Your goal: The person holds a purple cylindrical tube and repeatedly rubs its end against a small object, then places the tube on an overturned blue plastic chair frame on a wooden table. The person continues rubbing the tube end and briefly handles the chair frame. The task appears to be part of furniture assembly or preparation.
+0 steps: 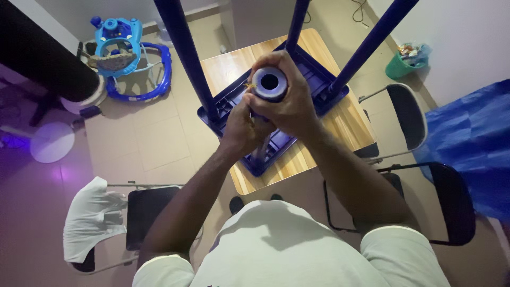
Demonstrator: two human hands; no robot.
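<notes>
Inspector: Head view, frame centre: left hand (245, 125) and right hand (287, 101) are clamped together round the near leg tip (269, 83) of an upturned blue plastic stool (308, 79) on the wooden table (340, 125).

Clerk: Handling?

Inspector: Judged light, rigid, smooth; the hollow leg is best gripped near its end. Far upper right, a green bin (402, 65) holds litter.

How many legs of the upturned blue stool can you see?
4: back-left leg, back-middle leg, back-right leg, and the near leg gripped by left hand and right hand.
</notes>
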